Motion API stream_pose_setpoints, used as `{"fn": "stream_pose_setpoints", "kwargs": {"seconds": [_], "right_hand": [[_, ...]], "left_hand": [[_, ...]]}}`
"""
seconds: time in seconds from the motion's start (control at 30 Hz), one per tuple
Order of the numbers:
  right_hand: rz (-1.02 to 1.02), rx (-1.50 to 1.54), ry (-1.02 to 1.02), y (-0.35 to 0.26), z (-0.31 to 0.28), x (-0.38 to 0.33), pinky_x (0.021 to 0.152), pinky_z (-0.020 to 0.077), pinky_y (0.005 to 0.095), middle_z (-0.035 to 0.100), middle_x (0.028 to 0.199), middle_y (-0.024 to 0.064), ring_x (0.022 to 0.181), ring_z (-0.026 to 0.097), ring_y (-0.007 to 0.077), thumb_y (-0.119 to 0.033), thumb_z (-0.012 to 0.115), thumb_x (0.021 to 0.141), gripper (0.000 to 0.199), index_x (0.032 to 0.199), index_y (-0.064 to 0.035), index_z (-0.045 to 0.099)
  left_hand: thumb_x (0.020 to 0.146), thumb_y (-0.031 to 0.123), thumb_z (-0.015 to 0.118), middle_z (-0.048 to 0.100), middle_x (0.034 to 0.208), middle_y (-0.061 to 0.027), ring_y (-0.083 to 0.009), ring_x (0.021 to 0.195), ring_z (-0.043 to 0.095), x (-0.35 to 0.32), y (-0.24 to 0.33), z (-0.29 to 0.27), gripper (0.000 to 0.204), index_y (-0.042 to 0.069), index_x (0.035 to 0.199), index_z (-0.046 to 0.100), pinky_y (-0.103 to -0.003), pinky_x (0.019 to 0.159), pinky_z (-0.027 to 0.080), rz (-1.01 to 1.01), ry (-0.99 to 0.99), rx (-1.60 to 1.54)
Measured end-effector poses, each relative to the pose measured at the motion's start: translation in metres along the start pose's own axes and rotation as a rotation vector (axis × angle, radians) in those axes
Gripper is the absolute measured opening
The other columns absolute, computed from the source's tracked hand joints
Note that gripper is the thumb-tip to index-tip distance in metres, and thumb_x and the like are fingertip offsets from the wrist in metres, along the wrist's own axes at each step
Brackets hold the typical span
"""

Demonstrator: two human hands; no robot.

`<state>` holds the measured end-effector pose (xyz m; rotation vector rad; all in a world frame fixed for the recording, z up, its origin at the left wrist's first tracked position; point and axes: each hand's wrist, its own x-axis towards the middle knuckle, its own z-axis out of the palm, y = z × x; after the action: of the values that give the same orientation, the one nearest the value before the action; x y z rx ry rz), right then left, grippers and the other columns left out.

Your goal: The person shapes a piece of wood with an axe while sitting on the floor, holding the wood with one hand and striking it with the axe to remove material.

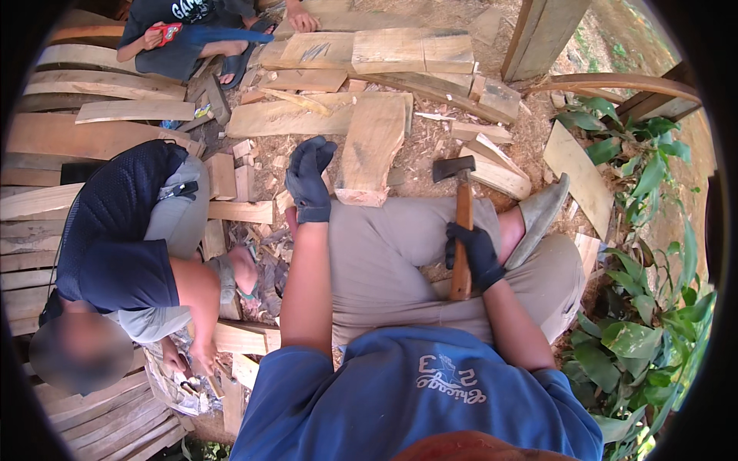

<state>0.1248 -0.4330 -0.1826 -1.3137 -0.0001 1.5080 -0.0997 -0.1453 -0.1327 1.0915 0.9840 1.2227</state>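
My right hand [477, 256], in a dark glove, is wrapped round the wooden handle of a hatchet [463, 207] above my lap. Its dark metal head points away from me, blade to the left. My left hand [309, 180], gloved as well, is raised beyond my left knee. Its fingers are bent and slightly apart, and nothing shows in them. Just right of that hand, a thick pale wood block [373, 146] lies with its near end by my thigh, its far part across a wide plank [288, 115].
Sawn blocks [411, 52] and wood chips cover the ground ahead. At left a person [115, 230] crouches over a small tool among curved boards [92, 131]. Another person at the far left holds a red-handled saw [207, 34]. Leafy plants [634, 338] stand at right.
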Motion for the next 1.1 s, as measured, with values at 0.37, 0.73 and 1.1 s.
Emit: {"fn": "stream_pose_setpoints", "kwargs": {"seconds": [0.37, 0.73, 1.1], "right_hand": [[0.078, 0.099, -0.106, -0.006, -0.013, 0.003, 0.055, 0.0547, 0.0392, 0.062, 0.071, 0.0078, 0.057, 0.062, 0.0230, -0.032, 0.074, 0.102, 0.028, 0.102, -0.0053, 0.065], [0.046, 0.104, -0.144, -0.008, -0.014, 0.001, 0.054, 0.0553, 0.0394, 0.063, 0.073, 0.0081, 0.058, 0.063, 0.0230, -0.032, 0.074, 0.101, 0.028, 0.102, -0.0049, 0.065], [-0.034, 0.054, -0.133, -0.001, -0.012, 0.001, 0.053, 0.0541, 0.0379, 0.064, 0.072, 0.0092, 0.058, 0.063, 0.0236, -0.035, 0.070, 0.104, 0.031, 0.103, -0.0042, 0.065]], "left_hand": [[0.108, 0.043, 0.057, 0.071, 0.134, -0.0226, -0.0377, 0.131, 0.065, 0.029, -0.014, -0.035, 0.051, 0.001, 0.136, 0.062, -0.054, 0.109, 0.053, -0.445, 0.081, -0.260], [0.090, 0.061, 0.080, 0.073, 0.135, -0.0141, -0.0251, 0.112, 0.072, 0.079, -0.002, 0.058, 0.077, 0.003, 0.140, 0.070, -0.039, 0.099, 0.057, -0.660, -0.393, 0.343], [0.092, 0.041, 0.084, 0.073, 0.133, -0.0126, -0.0207, 0.112, 0.071, 0.062, 0.000, 0.078, 0.069, -0.006, 0.140, 0.068, -0.036, 0.103, 0.054, -0.282, -0.183, 0.084]]}}
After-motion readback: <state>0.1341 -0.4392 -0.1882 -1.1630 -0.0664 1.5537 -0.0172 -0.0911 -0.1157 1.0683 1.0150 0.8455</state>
